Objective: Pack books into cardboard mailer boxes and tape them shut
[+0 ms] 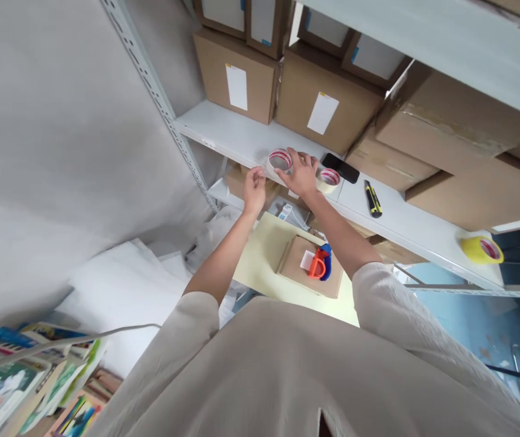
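Note:
My right hand is closed around the right side of a pale tape roll with a red-and-white core, at the front of the white shelf. Just left of the roll is my left hand, its fingertips pinched together near the roll's edge. Whatever lies between those fingertips is too small to make out. Beside my right wrist sits a second pale tape roll. A black phone lies behind it, and a yellow-and-black box cutter rests farther right.
Cardboard boxes line the back of the shelf. A yellow tape roll stands at its right end. Below, an orange tape dispenser and a blue one lie on flat cardboard over a pale yellow tabletop. A metal upright rises at left.

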Demonstrator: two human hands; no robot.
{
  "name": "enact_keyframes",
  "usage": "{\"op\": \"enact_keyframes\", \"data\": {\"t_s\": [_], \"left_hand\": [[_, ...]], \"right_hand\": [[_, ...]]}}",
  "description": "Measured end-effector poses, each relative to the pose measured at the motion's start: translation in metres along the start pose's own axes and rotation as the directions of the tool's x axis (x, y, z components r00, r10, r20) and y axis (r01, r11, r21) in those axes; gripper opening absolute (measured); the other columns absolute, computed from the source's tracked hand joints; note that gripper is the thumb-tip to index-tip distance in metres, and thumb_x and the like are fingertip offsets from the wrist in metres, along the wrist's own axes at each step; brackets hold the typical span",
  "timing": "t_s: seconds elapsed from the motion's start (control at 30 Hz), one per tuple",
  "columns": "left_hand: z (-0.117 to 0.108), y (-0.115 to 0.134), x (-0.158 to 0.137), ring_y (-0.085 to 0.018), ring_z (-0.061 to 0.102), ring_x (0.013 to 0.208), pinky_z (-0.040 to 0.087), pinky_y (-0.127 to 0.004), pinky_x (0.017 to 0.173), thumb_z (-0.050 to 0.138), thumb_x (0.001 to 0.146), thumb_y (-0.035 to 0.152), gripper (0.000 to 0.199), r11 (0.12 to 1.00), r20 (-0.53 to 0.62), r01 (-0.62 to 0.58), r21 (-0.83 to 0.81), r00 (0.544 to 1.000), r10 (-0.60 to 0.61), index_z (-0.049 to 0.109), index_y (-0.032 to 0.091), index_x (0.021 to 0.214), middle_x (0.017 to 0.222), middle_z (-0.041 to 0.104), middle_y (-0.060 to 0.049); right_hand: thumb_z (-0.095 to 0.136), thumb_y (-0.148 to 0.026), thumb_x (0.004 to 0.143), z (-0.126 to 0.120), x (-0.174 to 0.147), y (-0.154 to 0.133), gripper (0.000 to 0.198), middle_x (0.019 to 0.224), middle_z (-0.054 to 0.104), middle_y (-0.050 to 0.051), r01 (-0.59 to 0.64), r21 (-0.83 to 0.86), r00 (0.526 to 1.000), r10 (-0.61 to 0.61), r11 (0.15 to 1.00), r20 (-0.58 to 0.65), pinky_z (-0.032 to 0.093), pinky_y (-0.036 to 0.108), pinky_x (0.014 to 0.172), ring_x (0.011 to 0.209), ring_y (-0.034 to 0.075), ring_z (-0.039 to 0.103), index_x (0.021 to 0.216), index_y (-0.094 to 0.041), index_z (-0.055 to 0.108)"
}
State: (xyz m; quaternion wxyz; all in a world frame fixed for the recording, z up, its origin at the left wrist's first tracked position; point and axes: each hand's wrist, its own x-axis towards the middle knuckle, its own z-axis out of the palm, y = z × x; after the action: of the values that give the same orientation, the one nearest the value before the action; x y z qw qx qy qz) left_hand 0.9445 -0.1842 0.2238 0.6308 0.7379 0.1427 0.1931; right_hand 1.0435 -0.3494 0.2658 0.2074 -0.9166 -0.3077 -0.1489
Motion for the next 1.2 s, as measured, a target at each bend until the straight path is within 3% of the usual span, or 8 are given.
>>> {"op": "enact_keyframes", "data": {"t_s": [0.1,0.23,0.43,0.6,0.8,1.0,1.2], "left_hand": [[-0.007,-0.011,0.013,-0.026,0.072,0.141,0.057,-0.042,0.122,0.065,0.114,0.049,0.035,0.995,-0.053,0.005,-0.096,0.999,-0.010,0.068,0.030,0.143,0.146,0.076,-0.011],[-0.009,-0.017,0.018,-0.026,0.076,0.132,0.058,-0.045,0.122,0.066,0.112,0.039,0.022,0.988,-0.101,-0.024,-0.154,0.995,0.009,0.071,0.027,0.129,0.132,0.080,-0.011],[0.017,-0.009,0.005,-0.026,0.079,0.122,0.060,-0.047,0.120,0.071,0.105,0.033,0.017,0.984,-0.027,-0.019,-0.178,1.000,0.015,0.072,0.027,0.120,0.125,0.082,-0.009],[0.071,0.007,-0.020,-0.025,0.079,0.115,0.061,-0.045,0.116,0.069,0.102,0.025,0.015,0.985,0.087,-0.079,-0.154,0.992,0.093,0.073,0.027,0.116,0.128,0.083,-0.009],[0.165,0.031,-0.074,-0.023,0.079,0.112,0.064,-0.041,0.109,0.070,0.104,0.029,0.010,0.966,0.330,-0.110,-0.233,0.926,0.185,0.074,0.027,0.113,0.119,0.084,-0.007],[0.248,0.050,-0.138,-0.024,0.081,0.108,0.063,-0.042,0.109,0.071,0.104,0.030,0.007,0.967,0.521,-0.068,-0.244,0.832,0.190,0.074,0.025,0.107,0.115,0.085,-0.008],[0.299,0.058,-0.183,-0.023,0.079,0.108,0.062,-0.040,0.105,0.068,0.105,0.030,0.007,0.979,0.617,-0.073,-0.192,0.767,0.178,0.074,0.025,0.106,0.116,0.085,-0.008]], "right_hand": [[0.041,-0.077,0.117,0.013,0.020,-0.006,0.085,0.165,0.067,0.026,-0.017,-0.076,0.999,0.019,0.997,0.035,0.017,0.079,0.138,0.167,0.048,0.042,0.176,-0.016,0.050],[0.038,-0.073,0.119,0.013,0.025,-0.012,0.078,0.178,0.055,0.028,-0.052,-0.180,0.996,0.063,0.982,0.058,0.018,0.080,0.138,0.170,0.048,0.039,0.171,-0.018,0.057],[0.034,-0.065,0.122,-0.013,-0.016,0.003,0.070,0.180,0.051,0.024,-0.077,-0.193,0.997,0.080,0.978,0.007,0.025,0.077,0.137,0.168,0.045,0.039,0.170,-0.022,0.060],[0.037,-0.061,0.122,-0.062,-0.086,0.052,0.063,0.175,0.056,0.023,-0.167,-0.181,0.984,0.152,0.969,-0.096,0.030,0.076,0.135,0.162,0.045,0.045,0.165,-0.023,0.063],[0.043,-0.053,0.119,-0.130,-0.196,0.125,0.055,0.168,0.061,0.023,-0.385,-0.231,0.920,0.352,0.893,-0.172,0.036,0.072,0.131,0.155,0.044,0.050,0.161,-0.024,0.066],[0.049,-0.047,0.112,-0.194,-0.306,0.205,0.057,0.169,0.060,0.023,-0.603,-0.243,0.798,0.568,0.760,-0.202,0.039,0.070,0.128,0.152,0.044,0.050,0.163,-0.025,0.064],[0.046,-0.044,0.108,-0.264,-0.380,0.296,0.070,0.173,0.054,0.027,-0.773,-0.301,0.632,0.716,0.558,-0.296,0.042,0.073,0.121,0.152,0.048,0.048,0.175,-0.023,0.052]]}}
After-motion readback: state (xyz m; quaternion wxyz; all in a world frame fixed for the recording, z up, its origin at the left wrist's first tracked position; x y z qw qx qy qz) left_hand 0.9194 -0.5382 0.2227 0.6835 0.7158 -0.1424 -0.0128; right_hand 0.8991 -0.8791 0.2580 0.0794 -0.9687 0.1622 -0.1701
